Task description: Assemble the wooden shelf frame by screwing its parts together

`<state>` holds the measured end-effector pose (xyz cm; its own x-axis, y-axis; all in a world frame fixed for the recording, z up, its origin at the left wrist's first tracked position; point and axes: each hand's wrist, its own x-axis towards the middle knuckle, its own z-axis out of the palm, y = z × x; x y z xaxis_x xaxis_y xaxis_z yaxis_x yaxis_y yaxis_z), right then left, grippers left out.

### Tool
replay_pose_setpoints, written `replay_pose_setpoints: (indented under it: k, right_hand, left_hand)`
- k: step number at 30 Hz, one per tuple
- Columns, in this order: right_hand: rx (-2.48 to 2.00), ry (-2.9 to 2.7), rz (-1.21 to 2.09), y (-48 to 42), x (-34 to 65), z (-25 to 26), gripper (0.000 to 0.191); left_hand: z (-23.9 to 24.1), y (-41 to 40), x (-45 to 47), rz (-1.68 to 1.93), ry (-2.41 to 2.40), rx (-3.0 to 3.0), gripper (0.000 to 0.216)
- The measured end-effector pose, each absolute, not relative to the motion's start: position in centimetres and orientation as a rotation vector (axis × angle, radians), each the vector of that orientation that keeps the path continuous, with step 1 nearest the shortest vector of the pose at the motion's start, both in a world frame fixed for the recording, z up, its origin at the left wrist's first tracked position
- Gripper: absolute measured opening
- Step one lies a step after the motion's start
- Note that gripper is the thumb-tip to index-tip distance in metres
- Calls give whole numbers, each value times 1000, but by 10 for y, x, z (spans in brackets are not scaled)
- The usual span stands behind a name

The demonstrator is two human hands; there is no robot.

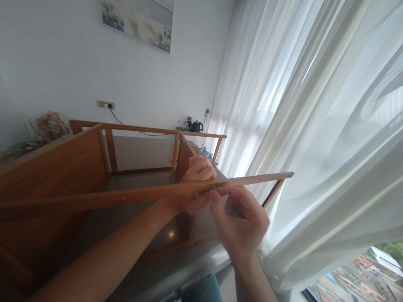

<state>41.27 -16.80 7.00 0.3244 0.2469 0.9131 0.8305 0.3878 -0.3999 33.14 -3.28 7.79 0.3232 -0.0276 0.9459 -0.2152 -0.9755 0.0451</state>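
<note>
A long wooden rail (pixel 151 192) of a wooden frame runs across the view in front of me. My left hand (pixel 199 170) is closed around it from behind, its fingers showing above and below the wood. Between the thumb and forefinger of my right hand (pixel 242 216) is a small, thin metal screw (pixel 215 188), pinched against or very close to the rail's near face beside my left hand. Its far end is too small to make out clearly. Small holes show elsewhere along the rail.
Wooden side panels (pixel 63 167) and a rear rail (pixel 141 128) make up the rest of the frame on a grey table. A black kettle (pixel 197 126) and dried plants (pixel 50 126) are behind. White curtains (pixel 315 126) hang at the right.
</note>
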Motion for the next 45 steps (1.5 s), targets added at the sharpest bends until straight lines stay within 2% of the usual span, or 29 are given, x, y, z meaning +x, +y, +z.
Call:
replay_pose_setpoints:
  k: [14, 38, 42, 45]
  right_hand:
    - [-1179, -1211, -585, -166, 414, 69, 6]
    - [-1216, -1166, -507, -167, 411, 67, 4]
    - [-1201, -1138, -430, -168, 411, 64, 6]
    - [-1181, -1141, -281, -175, 417, 58, 15]
  left_hand:
    - [80, -35, 331, 1677, -208, 2427, 46]
    - [79, -35, 332, 1693, -202, 2412, 45]
    - [79, -35, 332, 1686, -187, 2421, 46]
    - [79, -34, 332, 1687, -216, 2394, 38]
